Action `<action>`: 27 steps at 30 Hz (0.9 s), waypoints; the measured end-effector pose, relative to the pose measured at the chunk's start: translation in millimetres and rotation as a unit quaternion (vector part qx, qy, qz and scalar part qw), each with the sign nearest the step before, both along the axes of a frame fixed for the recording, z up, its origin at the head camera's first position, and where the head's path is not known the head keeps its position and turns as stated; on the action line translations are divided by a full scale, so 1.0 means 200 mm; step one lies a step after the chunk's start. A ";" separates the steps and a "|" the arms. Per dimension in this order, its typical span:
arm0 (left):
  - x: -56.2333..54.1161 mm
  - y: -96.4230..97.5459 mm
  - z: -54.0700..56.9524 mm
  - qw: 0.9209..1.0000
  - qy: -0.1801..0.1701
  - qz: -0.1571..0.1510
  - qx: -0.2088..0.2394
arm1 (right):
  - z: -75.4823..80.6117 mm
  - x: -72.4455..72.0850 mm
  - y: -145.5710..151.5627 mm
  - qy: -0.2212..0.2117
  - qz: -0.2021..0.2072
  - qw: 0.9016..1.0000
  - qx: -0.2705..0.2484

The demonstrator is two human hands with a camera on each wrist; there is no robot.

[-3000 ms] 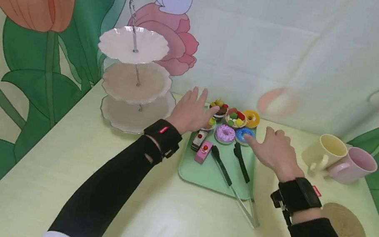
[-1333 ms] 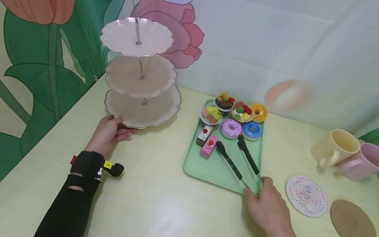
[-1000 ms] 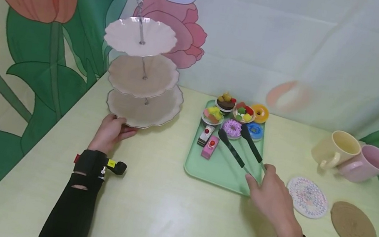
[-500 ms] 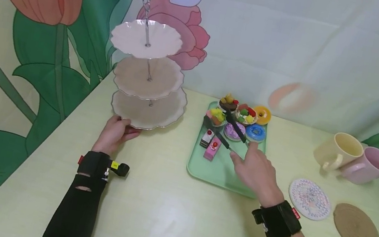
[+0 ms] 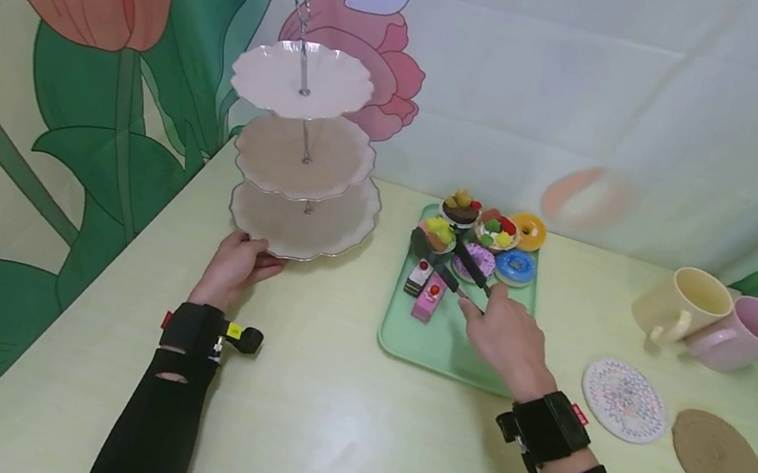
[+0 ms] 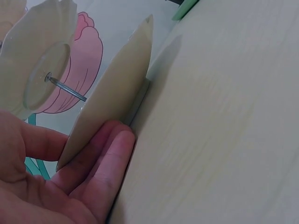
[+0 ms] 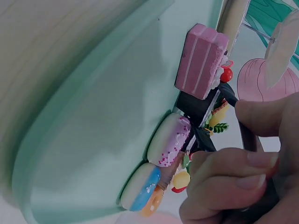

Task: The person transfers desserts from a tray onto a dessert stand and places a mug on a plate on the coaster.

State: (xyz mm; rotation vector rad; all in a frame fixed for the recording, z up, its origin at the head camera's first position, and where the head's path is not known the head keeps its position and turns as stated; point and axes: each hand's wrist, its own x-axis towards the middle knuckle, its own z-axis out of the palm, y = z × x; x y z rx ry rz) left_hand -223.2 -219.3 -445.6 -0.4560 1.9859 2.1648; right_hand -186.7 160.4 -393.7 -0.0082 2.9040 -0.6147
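A three-tier scalloped cake stand stands at the left. My left hand pinches the front rim of its bottom plate, thumb above and fingers underneath. Over the green tray, my right hand grips a pair of tongs with black tips. The tong arms are spread, their ends near the fruit-topped tart at the tray's left and above the dark cake slice. A pink cake slice lies in front. In the right wrist view, the hand partly hides the tongs.
Also on the tray are a purple doughnut, a blue doughnut, a yellow doughnut, a chocolate cupcake and another fruit tart. To the right are a yellow mug, a pink mug and two round coasters.
My left hand went from near the tray to the stand's bottom rim. My right hand took up the tongs from the tray and brought their tips left and forward to the tart.
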 end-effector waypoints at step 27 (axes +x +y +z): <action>0.00 0.01 -0.01 1.000 -0.004 -0.007 -0.023 | 0.18 -0.10 -0.33 0.073 0.054 0.996 0.009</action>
